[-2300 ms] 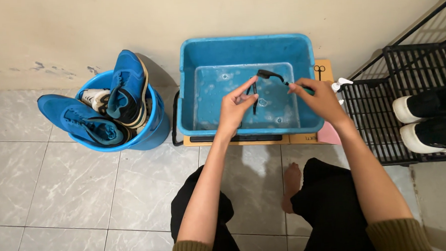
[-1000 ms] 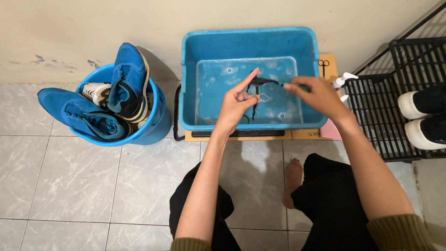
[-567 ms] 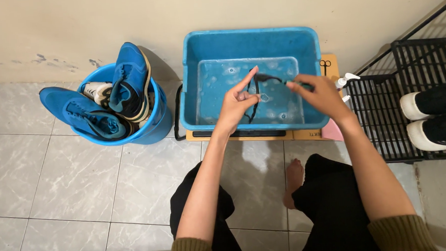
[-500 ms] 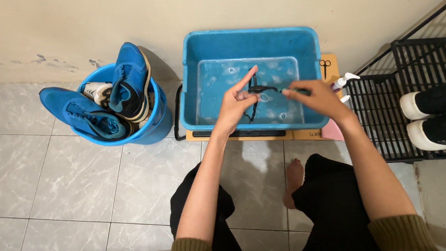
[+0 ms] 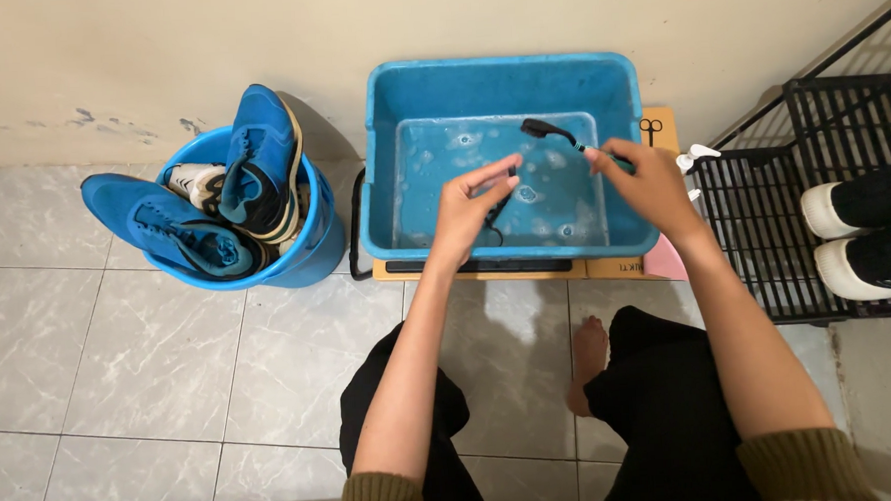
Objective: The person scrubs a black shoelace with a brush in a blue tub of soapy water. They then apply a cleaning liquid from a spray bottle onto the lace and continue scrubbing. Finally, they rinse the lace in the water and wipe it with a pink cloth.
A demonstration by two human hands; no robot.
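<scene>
Head view: both hands over a rectangular blue plastic tub point(image 5: 392, 163) holding shallow soapy water with small bubbles. Left hand point(image 5: 464, 215) pinches one end of a thin black shoelace point(image 5: 499, 203) between thumb and fingertips, lace end hanging near the tub's front wall. Right hand point(image 5: 648, 187) closes on the handle of a small brush point(image 5: 545, 131), its dark head raised over the back of the water. Compared with half a second ago, the hands are farther apart and the brush head is lifted up and back, away from the lace; earlier the two met at mid-tub. Tub sits on a flat tan cardboard sheet point(image 5: 527, 272) on a grey marbled tile floor point(image 5: 150, 374), glossy, with thin grout lines. To the left, a round blue plastic bucket point(image 5: 311, 256) stuffed with blue mesh sneakers point(image 5: 252, 169), soles dark, one white shoe tucked in behind. Small black scissors point(image 5: 650, 126) lie on the cardboard behind the tub's right corner. Right side: black wire shoe rack point(image 5: 765, 227) carrying a black-and-white pair of shoes point(image 5: 865, 232). Wall is plain beige, scuffed at left. Black trousers, a bare foot point(image 5: 585, 360), olive ribbed cuffs at the bottom.
</scene>
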